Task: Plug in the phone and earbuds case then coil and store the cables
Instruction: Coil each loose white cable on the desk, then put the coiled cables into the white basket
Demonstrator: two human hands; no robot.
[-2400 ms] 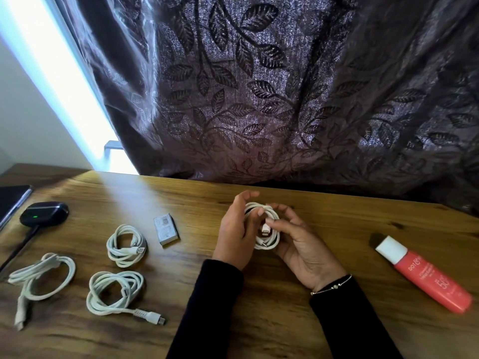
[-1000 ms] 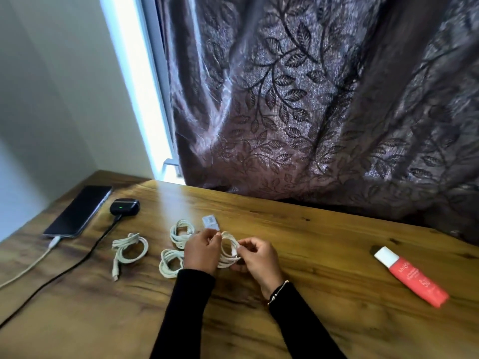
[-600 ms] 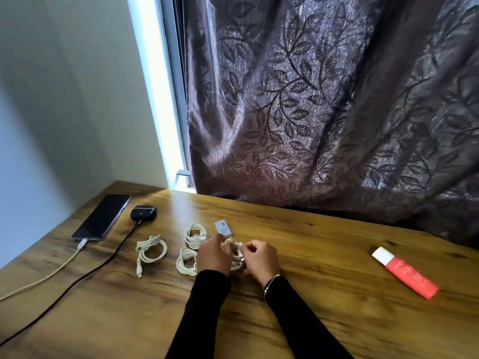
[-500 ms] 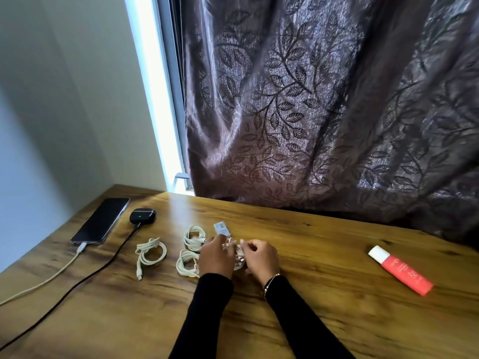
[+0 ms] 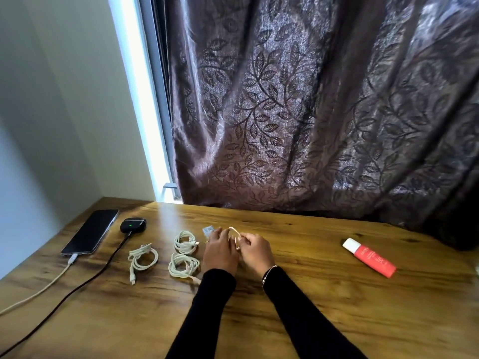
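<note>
Between my two hands sits a coiled white cable (image 5: 234, 233), mostly hidden by them. My left hand (image 5: 219, 251) covers its left side with fingers over the coil, and my right hand (image 5: 255, 251) pinches its right side. Three other white coils lie to the left: one coil (image 5: 142, 257), a second coil (image 5: 184, 242) and a third coil (image 5: 183, 265). At the far left the dark phone (image 5: 90, 231) has a white cable (image 5: 39, 291) plugged in. The black earbuds case (image 5: 133, 225) shows a green light and has a black cable (image 5: 85, 281) in it.
A small white adapter (image 5: 208, 230) lies just beyond my left hand. A red and white tube (image 5: 369, 257) rests on the wooden table (image 5: 311, 307) at the right. A patterned curtain (image 5: 311, 112) hangs behind the table's far edge.
The view rose and pulled back, bringing the phone and case into sight. My hands moved the coil left toward the other coils and lowered it near the table.
</note>
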